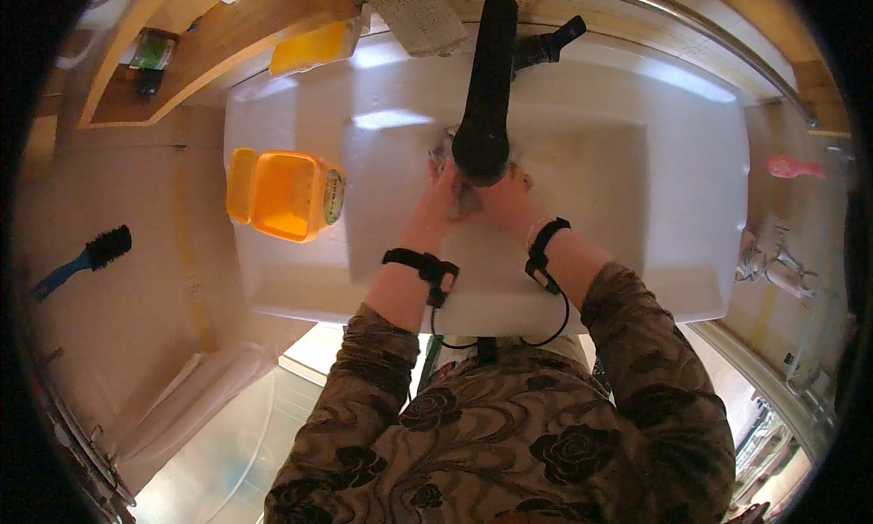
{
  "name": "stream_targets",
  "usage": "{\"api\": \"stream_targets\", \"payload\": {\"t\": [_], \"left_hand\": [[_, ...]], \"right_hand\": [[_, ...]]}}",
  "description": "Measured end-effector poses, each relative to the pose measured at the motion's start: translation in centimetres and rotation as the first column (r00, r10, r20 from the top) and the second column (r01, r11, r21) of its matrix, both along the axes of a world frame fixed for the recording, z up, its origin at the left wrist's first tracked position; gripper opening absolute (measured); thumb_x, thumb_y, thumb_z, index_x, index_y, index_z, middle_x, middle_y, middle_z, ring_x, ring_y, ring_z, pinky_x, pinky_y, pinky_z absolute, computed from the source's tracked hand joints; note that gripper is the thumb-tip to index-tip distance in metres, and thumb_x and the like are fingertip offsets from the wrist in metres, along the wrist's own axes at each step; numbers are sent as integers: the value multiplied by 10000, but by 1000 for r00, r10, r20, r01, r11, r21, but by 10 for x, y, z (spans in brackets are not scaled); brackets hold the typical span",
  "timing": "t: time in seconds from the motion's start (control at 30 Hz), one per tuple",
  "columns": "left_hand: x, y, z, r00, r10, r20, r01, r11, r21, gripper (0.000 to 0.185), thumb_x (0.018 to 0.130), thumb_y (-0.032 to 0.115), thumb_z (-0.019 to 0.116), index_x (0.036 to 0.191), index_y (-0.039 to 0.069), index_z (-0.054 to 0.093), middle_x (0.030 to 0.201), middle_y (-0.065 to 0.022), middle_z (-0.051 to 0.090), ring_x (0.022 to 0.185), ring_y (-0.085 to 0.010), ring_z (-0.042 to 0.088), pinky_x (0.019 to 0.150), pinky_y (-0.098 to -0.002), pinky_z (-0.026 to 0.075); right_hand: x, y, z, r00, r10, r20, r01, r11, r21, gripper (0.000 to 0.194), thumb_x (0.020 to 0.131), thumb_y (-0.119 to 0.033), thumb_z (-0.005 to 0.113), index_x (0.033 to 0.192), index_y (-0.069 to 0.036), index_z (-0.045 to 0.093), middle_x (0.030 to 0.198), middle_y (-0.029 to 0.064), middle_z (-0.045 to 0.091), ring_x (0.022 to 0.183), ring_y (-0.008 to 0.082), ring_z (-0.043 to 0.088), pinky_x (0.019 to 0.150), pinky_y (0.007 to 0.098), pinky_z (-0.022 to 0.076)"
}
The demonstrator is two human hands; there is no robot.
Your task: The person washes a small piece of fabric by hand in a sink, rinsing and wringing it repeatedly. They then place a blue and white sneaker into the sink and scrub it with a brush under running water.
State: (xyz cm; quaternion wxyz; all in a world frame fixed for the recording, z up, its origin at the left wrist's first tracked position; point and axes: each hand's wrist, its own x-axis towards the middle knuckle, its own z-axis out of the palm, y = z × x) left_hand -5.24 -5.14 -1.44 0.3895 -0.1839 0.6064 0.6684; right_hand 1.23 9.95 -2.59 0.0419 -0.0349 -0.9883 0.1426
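Note:
My left hand (443,193) and my right hand (508,196) are close together in the basin of a white sink (600,183), beneath the spout of a black faucet (485,101). The spout covers the space between them and part of the fingers. A blurred, greyish thing (466,203), perhaps a wet item or water, shows between the hands; what it is, I cannot tell. Both wrists wear black straps with cables. On the sink's left ledge stands an orange plastic tub (283,196), its hinged lid folded back to the left.
Behind the faucet hangs a woven cloth (416,16). A yellow container (310,50) is at the back left rim, near a wooden shelf (204,74). A blue-handled hairbrush (89,259) is at far left, a pink brush (794,167) at far right, above a corded device (784,275).

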Motion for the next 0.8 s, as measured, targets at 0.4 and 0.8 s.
{"api": "stream_targets", "payload": {"t": [0.4, 0.8], "left_hand": [[10, 1, 15, 979, 167, -118, -78, 836, 543, 407, 916, 383, 498, 1211, 103, 510, 1125, -62, 571, 1037, -243, 551, 910, -409, 438], [-14, -11, -4, 956, 292, 33, -290, 922, 256, 364, 878, 297, 575, 1174, 92, 523, 1133, -44, 526, 1100, -213, 475, 878, -403, 419]], "right_hand": [[4, -43, 61, 999, -32, 32, 45, 780, -625, 361, 794, -279, 600, 1076, -55, 579, 949, 229, 616, 909, 391, 582, 769, 467, 481], [-31, 41, 19, 866, -455, 206, 464, 583, -667, 447, 827, -347, 574, 1152, -40, 552, 1060, 251, 598, 975, 377, 588, 824, 431, 482]]}}
